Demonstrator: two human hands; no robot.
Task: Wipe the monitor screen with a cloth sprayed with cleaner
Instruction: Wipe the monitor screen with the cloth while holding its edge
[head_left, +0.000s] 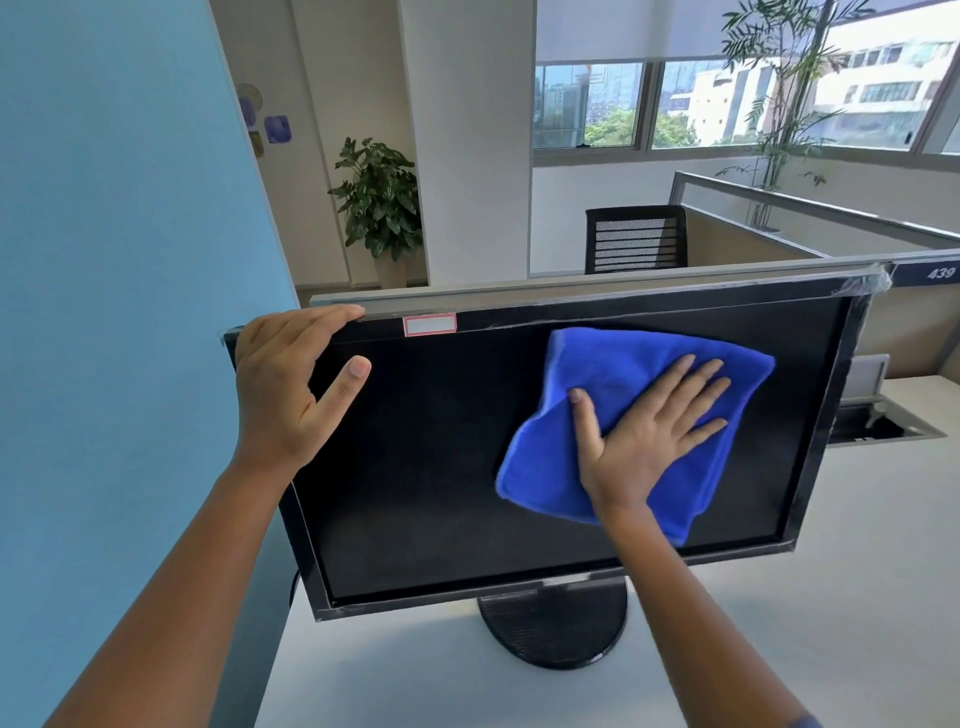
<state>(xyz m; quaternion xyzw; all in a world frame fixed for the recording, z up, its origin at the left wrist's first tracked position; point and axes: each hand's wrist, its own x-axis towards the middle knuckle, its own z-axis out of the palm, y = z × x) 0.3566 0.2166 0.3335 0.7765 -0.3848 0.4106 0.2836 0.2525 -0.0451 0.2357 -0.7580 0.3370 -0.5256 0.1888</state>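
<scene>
A black monitor (441, 467) with a dark screen stands on a round base (556, 629) on the white desk. My left hand (291, 389) grips its top left corner, fingers over the top edge and thumb on the screen. A blue cloth (613, 364) lies flat against the right half of the screen. My right hand (649, 431) presses on the cloth with its fingers spread. A small white label (429, 325) sits on the top bezel. No spray bottle is in view.
The white desk (831, 597) runs along a blue partition (104, 312) at the left. A cable tray opening (883, 423) sits behind the monitor at right. Beyond the low divider are a black chair (634, 239) and potted plants (379, 197).
</scene>
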